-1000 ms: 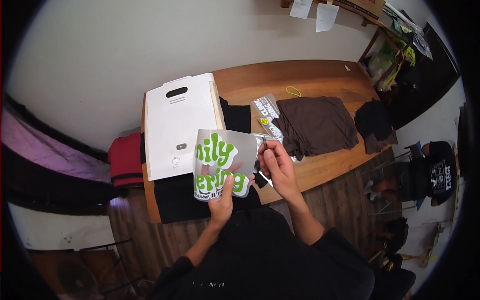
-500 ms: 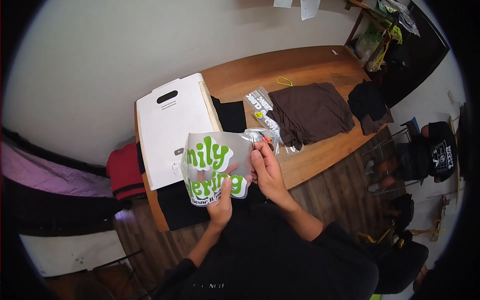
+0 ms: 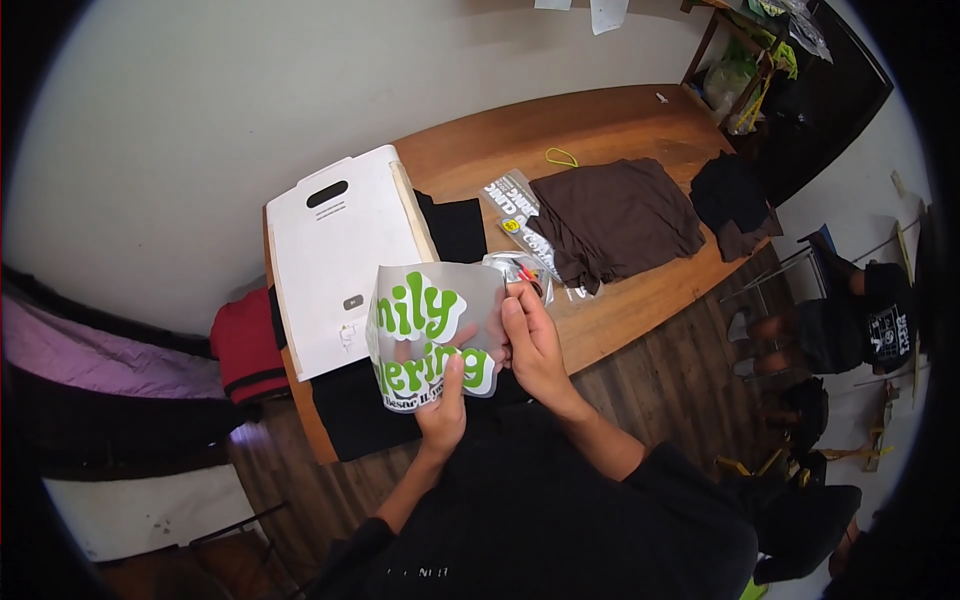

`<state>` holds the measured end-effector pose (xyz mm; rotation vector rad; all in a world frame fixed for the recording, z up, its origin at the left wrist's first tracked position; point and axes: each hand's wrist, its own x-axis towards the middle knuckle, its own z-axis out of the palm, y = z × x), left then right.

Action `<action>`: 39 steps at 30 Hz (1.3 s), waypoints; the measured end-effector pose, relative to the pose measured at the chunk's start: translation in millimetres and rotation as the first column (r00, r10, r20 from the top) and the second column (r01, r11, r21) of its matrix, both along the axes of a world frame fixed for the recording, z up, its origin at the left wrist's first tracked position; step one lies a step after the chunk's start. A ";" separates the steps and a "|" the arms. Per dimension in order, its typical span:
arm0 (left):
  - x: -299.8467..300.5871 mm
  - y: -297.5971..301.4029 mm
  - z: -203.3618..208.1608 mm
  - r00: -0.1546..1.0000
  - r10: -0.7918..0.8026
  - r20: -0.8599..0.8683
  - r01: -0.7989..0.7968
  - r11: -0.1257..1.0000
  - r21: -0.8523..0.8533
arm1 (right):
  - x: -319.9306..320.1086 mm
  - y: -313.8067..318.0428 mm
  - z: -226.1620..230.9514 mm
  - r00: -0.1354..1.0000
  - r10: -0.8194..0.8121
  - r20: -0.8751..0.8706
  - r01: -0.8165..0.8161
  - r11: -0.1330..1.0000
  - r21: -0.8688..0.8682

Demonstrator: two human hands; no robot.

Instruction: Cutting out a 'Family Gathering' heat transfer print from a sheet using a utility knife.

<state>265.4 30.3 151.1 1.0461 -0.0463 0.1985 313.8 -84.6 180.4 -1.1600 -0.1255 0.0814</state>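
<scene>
A clear film sheet with green lettering (image 3: 418, 308) is held up in front of me, slightly curved. My left hand (image 3: 443, 408) grips its lower edge, thumb on the front and fingers showing faintly through the film behind. At its right edge, my right hand (image 3: 533, 340) pinches the film between thumb and fingers. Just beyond the sheet lies a white flat-topped machine with a dark handle slot (image 3: 340, 250). Black cloth (image 3: 365, 415) spreads beneath the machine and toward me. Partly hidden behind the film is a clear plastic piece with a red-and-black item (image 3: 525, 272).
Brown folded cloth (image 3: 620, 220) covers part of another printed film (image 3: 515, 205) on the wooden table (image 3: 480, 140). Beside it are a yellow-green loop (image 3: 561, 157) and a dark cloth pile (image 3: 730, 195). A red padded item (image 3: 245, 340) stands left; a person (image 3: 840, 320) sits at right.
The view has shifted slightly, so the table appears a little further left. Both hands keep their hold on the film, almost unmoved. The seated person's legs have shifted a little.
</scene>
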 end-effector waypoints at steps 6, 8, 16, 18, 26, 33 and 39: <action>-4.7 -4.8 1.8 1.000 -0.014 -0.006 0.013 1.000 -0.019 | -3.3 -3.0 -0.6 1.000 -0.014 -0.004 0.014 1.000 -0.008; -5.0 -6.3 4.1 1.000 -0.011 -0.024 0.010 1.000 -0.027 | -3.9 -4.4 -1.7 1.000 0.003 0.011 -0.003 1.000 0.013; -7.2 0.5 -15.2 0.999 0.010 -0.033 -0.007 0.998 0.068 | -7.5 -12.3 -5.0 0.999 0.041 -0.026 -0.041 0.999 0.013; -6.6 -0.8 -10.8 1.000 -0.004 -0.031 0.006 0.998 0.070 | -8.8 -14.0 -6.9 0.999 0.045 -0.024 -0.044 0.999 0.022; -9.0 -6.6 2.7 0.998 -0.056 0.021 0.056 0.998 0.003 | -6.2 -22.4 -13.3 0.995 0.096 -0.025 -0.095 0.994 0.051; -9.8 -3.9 -7.0 0.996 -0.072 0.051 0.074 0.997 -0.027 | -7.2 -26.0 -12.5 0.994 0.110 -0.020 -0.109 0.993 0.051; -8.1 1.4 0.7 0.995 -0.083 0.048 0.082 0.996 0.019 | -5.4 -30.0 -17.6 0.988 0.149 -0.032 -0.148 0.988 0.041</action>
